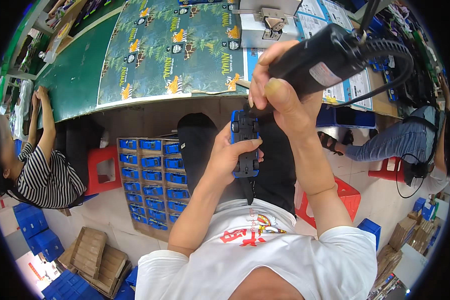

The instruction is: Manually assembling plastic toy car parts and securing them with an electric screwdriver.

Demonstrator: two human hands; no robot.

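Observation:
My left hand [224, 159] is closed around a blue toy car [246, 131], with the thumb across its black underside, which faces up. The wheels show along both sides. My right hand [297, 112] grips a thick black electric screwdriver [321, 61], with a coiled cable [387, 47] running from its back end. The tool slants down to the left, and its front end is near the far end of the car. My fingers partly hide that end, so I cannot tell whether the bit touches the car.
Ahead stands a green table [77, 85] covered partly by a printed animal sheet [157, 55], with a metal device [267, 25] on it. A cardboard tray [140, 200] of several blue cars lies to my left. People sit on both sides, near red stools [102, 170]. Blue bins [37, 232] stand lower left.

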